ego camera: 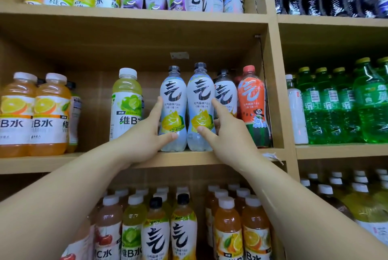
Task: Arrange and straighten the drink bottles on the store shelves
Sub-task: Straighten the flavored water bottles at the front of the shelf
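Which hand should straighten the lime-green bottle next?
Probably left. The left hand grips the left lemon bottle, directly beside the lime-green bottle; the right hand grips the right lemon bottle, on the far side.

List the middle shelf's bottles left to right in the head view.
Orange bottle, second orange bottle, lime bottle, left lemon bottle (left hand grips it), right lemon bottle (right hand grips it), dark-capped bottle, red watermelon bottle, white bottle, green soda bottles.
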Motion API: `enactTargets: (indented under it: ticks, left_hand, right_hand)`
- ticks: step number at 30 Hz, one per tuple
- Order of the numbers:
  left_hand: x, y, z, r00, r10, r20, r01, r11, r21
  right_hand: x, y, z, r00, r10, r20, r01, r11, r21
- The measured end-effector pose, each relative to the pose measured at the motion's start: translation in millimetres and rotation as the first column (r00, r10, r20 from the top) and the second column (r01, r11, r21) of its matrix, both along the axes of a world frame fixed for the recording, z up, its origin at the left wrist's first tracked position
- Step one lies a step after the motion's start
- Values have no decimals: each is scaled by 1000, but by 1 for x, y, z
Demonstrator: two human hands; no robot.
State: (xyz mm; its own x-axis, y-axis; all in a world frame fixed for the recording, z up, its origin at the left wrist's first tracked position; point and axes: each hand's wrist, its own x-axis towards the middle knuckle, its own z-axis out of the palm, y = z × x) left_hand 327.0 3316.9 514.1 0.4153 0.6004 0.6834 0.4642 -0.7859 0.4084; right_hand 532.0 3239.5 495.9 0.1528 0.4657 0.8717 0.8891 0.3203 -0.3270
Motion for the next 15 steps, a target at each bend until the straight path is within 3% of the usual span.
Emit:
enactTargets:
  ticks: [7, 12, 15]
  left_hand:
    - [8, -2, -3, 982, 167, -89, -157, 981, 111]
    - [12, -14, -13, 955, 285, -83, -258, 935, 243]
    - [8, -19, -24, 976, 216, 33, -216, 933, 289]
  right_hand:
    - [-3, -4, -8, 963, -253, 90, 242, 963, 114]
    - [-5, 1, -17, 978, -198, 63, 185, 969, 163]
    - [-11, 4, -25, 980, -193, 44, 175, 948, 267]
